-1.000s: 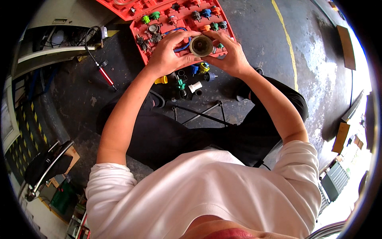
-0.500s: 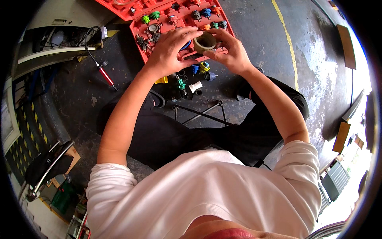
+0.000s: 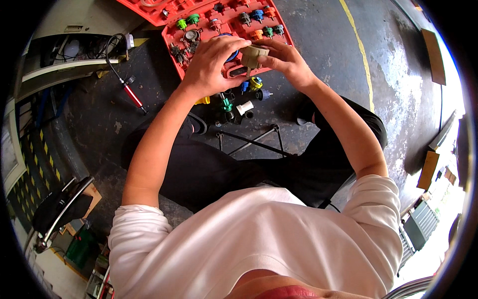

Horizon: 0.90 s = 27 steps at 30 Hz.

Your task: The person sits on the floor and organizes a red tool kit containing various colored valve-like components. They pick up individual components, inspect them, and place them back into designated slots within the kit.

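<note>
A loose thumb could drop it

The right hand [image 3: 289, 65] pinches the drab cap [image 3: 252, 57] over the red case [image 3: 231, 27]; whether the left hand [image 3: 211, 62] clamps too, I can't tell. A slip could scatter the loose fittings [image 3: 227, 106] below.

A yellow line [image 3: 362, 50] runs along the grey floor [image 3: 326, 45] (scuffed in patches).

Scuffed dark-grey floor [image 3: 323, 45], yellow line [image 3: 364, 60] running down right of center, pale cabinet [image 3: 94, 17] upper left, yellow-black striping [image 3: 45, 149] at left, bright light coming in right.
</note>
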Motion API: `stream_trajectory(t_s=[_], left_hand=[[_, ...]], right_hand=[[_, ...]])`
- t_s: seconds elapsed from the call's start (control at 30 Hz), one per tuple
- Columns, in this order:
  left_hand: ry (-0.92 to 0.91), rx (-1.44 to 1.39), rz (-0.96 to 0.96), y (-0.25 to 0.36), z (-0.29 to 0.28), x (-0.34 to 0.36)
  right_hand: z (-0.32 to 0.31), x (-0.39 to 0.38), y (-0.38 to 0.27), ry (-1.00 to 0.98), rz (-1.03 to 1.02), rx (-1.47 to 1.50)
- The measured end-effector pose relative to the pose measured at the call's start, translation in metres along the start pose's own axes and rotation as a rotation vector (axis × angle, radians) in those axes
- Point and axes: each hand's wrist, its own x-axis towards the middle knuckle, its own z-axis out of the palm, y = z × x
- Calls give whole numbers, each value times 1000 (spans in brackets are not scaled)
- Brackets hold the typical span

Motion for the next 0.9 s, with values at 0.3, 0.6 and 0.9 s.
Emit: stream_trajectory(t_s=[0.3,0.6,0.9], left_hand=[[-5,-203,-196,-2,7,-3],[-127,-308,-304,-6,14,-9],[72,-222,-332,-21,12,8]], right_hand=[[6,-2,-12,228,-585,-926],[4,-14,-19,178,-513,-1042],[5,22,-33,171,-357,-921]])
